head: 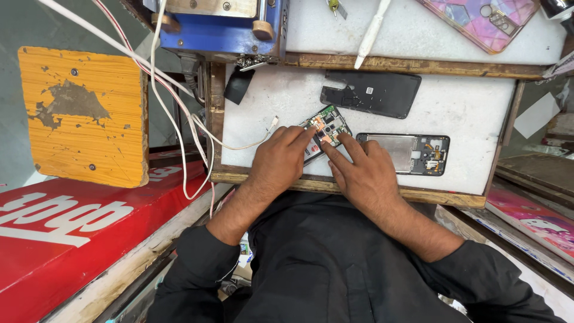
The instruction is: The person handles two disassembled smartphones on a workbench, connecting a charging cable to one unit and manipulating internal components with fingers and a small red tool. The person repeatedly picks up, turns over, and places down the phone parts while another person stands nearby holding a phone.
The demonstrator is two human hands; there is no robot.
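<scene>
On the white bench, left hand and right hand lie flat, fingers pinning the opened phone; looks like pressing, not gripping.

**Bright, even daylight; wide-angle bend at the edges**

Lit softly from above, without glare. Only faint, short shadows under each hand on the white foam-topped wooden table. Sharp in the centre; stretched and curved toward the corners, slightly soft there.

Two hands; two opened phones; one back cover.
</scene>
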